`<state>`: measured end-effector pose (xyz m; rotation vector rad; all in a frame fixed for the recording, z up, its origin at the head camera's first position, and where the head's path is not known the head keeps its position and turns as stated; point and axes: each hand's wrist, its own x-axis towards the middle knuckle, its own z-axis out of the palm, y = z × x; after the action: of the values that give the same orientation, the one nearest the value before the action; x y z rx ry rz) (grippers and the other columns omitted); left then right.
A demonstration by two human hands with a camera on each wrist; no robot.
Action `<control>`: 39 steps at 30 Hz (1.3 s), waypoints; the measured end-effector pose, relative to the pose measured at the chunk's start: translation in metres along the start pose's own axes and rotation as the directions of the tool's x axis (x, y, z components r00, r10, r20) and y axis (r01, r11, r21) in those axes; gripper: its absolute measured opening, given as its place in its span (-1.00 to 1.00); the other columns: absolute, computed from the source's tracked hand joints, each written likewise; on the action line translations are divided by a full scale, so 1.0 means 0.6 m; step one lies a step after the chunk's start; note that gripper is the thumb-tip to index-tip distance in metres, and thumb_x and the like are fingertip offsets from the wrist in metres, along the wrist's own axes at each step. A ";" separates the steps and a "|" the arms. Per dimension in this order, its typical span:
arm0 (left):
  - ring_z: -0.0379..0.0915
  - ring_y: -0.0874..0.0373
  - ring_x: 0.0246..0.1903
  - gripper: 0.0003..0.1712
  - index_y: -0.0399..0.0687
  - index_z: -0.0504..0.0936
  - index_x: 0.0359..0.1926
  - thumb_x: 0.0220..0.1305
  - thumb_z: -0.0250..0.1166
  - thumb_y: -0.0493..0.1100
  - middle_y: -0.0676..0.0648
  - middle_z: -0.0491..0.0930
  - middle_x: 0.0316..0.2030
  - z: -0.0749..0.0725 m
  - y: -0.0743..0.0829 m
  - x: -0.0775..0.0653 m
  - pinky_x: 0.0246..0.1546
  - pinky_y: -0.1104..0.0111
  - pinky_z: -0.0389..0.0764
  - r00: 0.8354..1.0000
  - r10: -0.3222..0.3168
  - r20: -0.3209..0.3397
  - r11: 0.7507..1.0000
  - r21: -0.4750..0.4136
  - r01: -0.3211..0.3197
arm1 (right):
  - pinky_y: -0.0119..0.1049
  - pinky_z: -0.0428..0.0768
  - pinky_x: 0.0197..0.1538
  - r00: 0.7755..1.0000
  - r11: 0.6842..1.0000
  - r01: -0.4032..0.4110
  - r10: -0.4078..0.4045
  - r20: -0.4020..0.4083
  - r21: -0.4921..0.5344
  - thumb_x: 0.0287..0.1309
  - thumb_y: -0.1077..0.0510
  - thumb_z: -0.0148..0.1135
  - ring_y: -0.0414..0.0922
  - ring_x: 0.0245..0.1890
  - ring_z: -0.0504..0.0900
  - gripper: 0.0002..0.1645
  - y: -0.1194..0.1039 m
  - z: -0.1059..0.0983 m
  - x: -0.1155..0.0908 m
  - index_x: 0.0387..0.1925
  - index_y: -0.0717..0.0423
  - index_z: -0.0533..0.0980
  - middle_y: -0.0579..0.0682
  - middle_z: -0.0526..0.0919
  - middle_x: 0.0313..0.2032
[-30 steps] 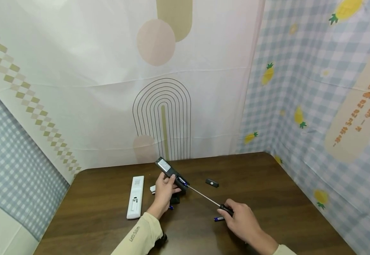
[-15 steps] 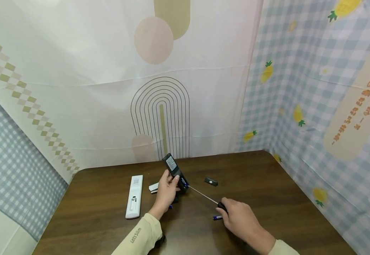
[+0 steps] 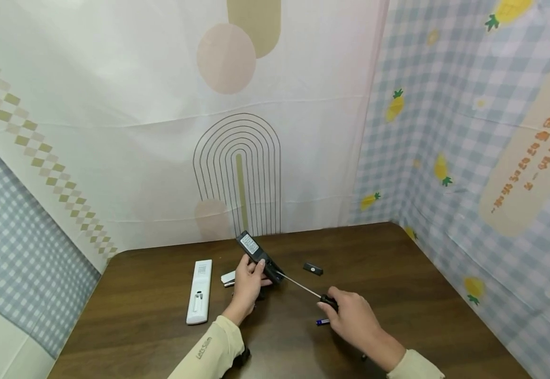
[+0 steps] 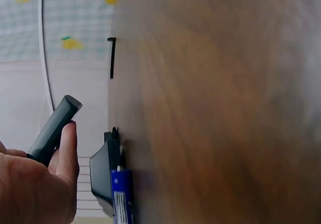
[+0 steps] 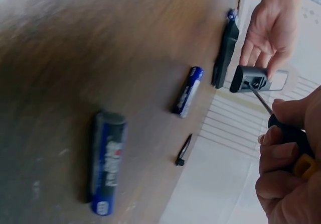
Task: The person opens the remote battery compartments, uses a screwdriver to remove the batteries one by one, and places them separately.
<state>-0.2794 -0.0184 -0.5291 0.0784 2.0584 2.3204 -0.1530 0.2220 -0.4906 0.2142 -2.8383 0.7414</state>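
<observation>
My left hand [image 3: 248,284] grips a black remote control [image 3: 260,253], its back with a white label turned up and its battery compartment uncovered. Dark is all that shows inside the compartment [image 5: 257,79]. A screwdriver [image 3: 329,302] with a black handle and thin metal shaft is held in my right hand [image 3: 356,320], fingers curled round the handle. Its tip reaches into the compartment; the exact contact is too small to tell. In the right wrist view, one blue battery [image 5: 108,166] lies close on the table and another blue battery [image 5: 188,92] farther off.
A white remote [image 3: 199,292] with its compartment uncovered lies left on the brown table [image 3: 151,295]. A small black cover [image 3: 313,269] lies behind the screwdriver. Beyond my left hand lie a small white piece [image 3: 228,277] and a dark object [image 5: 225,50], partly hidden. Fabric hangs behind the table.
Blue battery colour seen in the black remote's compartment earlier no longer shows there. The remote swung more upright, then tilted back left. My right hand and screwdriver shifted slightly up and left.
</observation>
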 end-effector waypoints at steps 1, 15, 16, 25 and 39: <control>0.80 -0.08 -0.17 -0.65 -0.28 0.40 0.33 0.67 0.10 -0.22 -0.46 0.67 0.21 -0.002 0.001 0.000 -0.19 0.11 0.85 1.000 0.001 -0.003 1.000 0.000 -0.001 | -0.45 0.30 -0.55 1.000 1.000 -0.010 0.010 0.004 -0.001 0.40 -0.01 0.41 -0.38 -0.66 0.30 -0.71 0.002 0.001 -0.001 -0.36 -0.09 0.47 -0.26 0.43 -0.60; 0.79 -0.08 -0.11 -0.58 -0.25 0.37 0.42 0.68 0.08 -0.23 -0.47 0.63 0.26 -0.014 0.012 0.000 -0.15 0.09 0.85 1.000 0.000 0.020 1.000 0.016 0.000 | -0.45 0.26 -0.54 0.999 0.998 -0.049 0.049 0.008 0.029 0.38 -0.06 0.43 -0.36 -0.66 0.27 -0.67 0.007 0.002 -0.005 -0.39 -0.12 0.45 -0.26 0.38 -0.64; 0.79 -0.08 -0.11 -0.58 -0.24 0.37 0.42 0.68 0.08 -0.23 -0.47 0.63 0.26 -0.014 0.012 0.000 -0.15 0.10 0.85 1.000 -0.001 0.023 1.000 0.018 0.000 | -0.45 0.26 -0.53 0.999 0.998 -0.052 0.052 0.006 0.030 0.38 -0.06 0.44 -0.36 -0.66 0.27 -0.67 0.006 0.001 -0.005 -0.39 -0.12 0.45 -0.25 0.38 -0.64; 0.80 -0.12 -0.11 -0.58 -0.27 0.38 0.41 0.67 0.09 -0.23 -0.48 0.64 0.25 -0.012 0.019 -0.006 -0.19 0.11 0.85 1.000 -0.001 0.021 1.000 0.025 0.001 | -0.46 0.29 -0.55 0.998 0.997 -0.053 0.055 -0.028 0.051 0.36 -0.02 0.45 -0.39 -0.66 0.29 -0.70 0.009 0.000 -0.011 -0.37 -0.10 0.48 -0.27 0.40 -0.65; 0.70 0.08 -0.41 -0.58 -0.43 0.55 0.19 0.58 0.27 -0.12 -0.34 0.73 -0.08 0.034 0.013 0.003 -0.35 0.18 0.84 0.969 -0.168 0.183 0.954 0.276 0.114 | -0.44 0.30 -0.55 0.987 0.993 -0.095 0.103 -0.124 0.065 0.34 -0.01 0.48 -0.37 -0.67 0.30 -0.77 0.024 -0.018 -0.022 -0.30 -0.06 0.57 -0.28 0.42 -0.65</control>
<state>-0.2799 0.0011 -0.5192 0.1637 2.1739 1.8609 -0.1413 0.2410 -0.4909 0.0332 -2.7254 0.8279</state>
